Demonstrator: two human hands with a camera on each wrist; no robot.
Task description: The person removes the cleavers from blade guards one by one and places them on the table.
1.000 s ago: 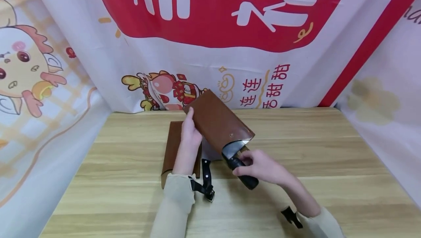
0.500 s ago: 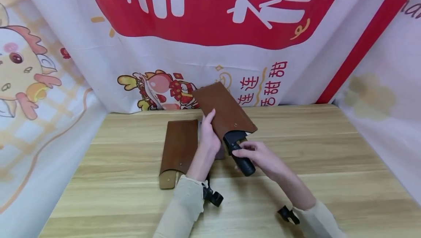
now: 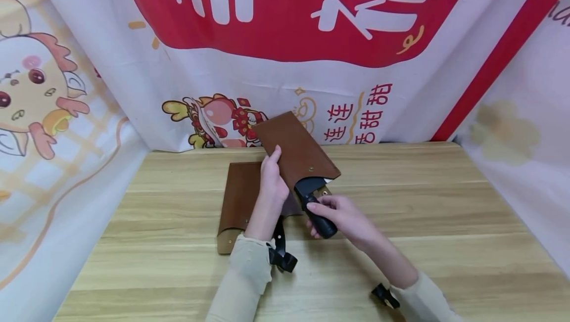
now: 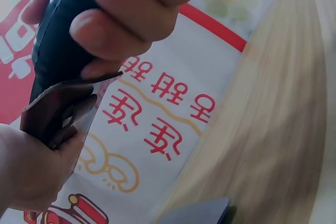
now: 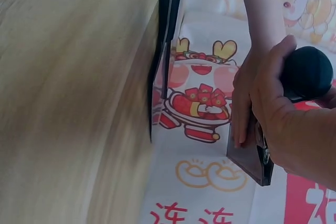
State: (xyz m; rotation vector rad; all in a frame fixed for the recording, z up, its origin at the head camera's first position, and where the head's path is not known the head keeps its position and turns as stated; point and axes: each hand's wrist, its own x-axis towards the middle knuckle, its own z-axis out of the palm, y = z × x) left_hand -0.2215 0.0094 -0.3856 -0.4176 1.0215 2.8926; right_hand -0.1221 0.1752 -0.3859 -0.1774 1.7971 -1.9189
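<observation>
A brown leather knife sheath (image 3: 296,149) is held tilted above the table, its mouth toward me. A cleaver sits inside it; a dark strip of blade (image 3: 310,183) and the black handle (image 3: 322,223) show. My left hand (image 3: 272,183) holds the sheath by its left edge, thumb on the front, fingers behind. My right hand (image 3: 336,213) grips the handle, its round end (image 5: 310,72) showing in the right wrist view. A second brown sheath (image 3: 238,196) lies on the table, partly behind my left arm. Beside it lies another knife with a riveted black handle (image 3: 279,235), mostly hidden.
The light wooden table (image 3: 414,203) ends at a back wall hung with a red and white printed cloth (image 3: 285,25). More printed cloth (image 3: 507,84) stands along the sides. Black wrist straps with camera mounts (image 3: 282,260) jut from both wrists.
My left hand has slid along the sheath's edge toward its mouth. The right fingers wrap the handle more fully. The sheathed cleaver shifted right, then slightly back left.
</observation>
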